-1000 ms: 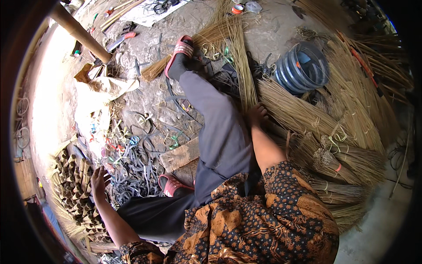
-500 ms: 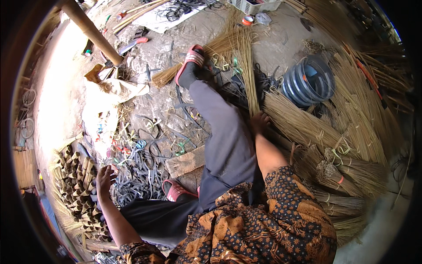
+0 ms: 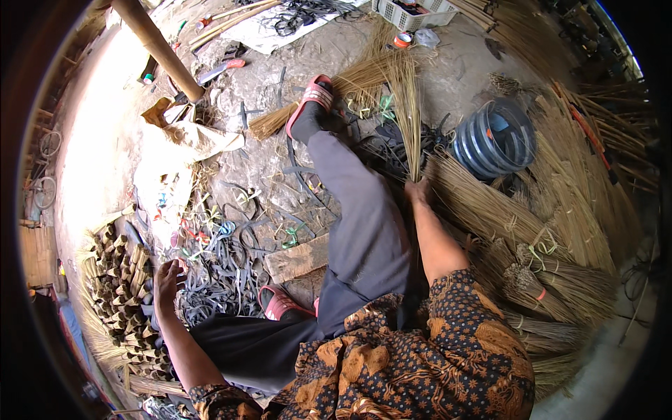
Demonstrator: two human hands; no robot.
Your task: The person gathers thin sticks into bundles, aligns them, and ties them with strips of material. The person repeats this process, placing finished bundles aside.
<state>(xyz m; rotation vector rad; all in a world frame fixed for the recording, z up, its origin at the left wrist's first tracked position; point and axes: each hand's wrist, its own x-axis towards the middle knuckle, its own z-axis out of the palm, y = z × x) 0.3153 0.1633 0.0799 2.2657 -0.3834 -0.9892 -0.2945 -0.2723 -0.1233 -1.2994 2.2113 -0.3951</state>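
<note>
In my right hand is the lower end of a bundle of thin straw-coloured broom sticks, my fingers closed round it. The bundle fans out away from me, past my right knee. My left hand hovers low at the left with its fingers apart and nothing in them. Beside it stands a stack of bound broom bundles, their cut ends toward me. A heap of black rubber strips lies just right of that hand.
Loose broom fibres and tied bundles cover the floor at right, around a clear blue ribbed bucket. A wooden block lies by my foot. Farther off are a knife, a bamboo post and a white crate.
My right hand, beside the stick bundle's lower end before, is now wrapped round it, and the bundle's lower end has shifted slightly. My left hand has hardly moved. The view has shifted a little.
</note>
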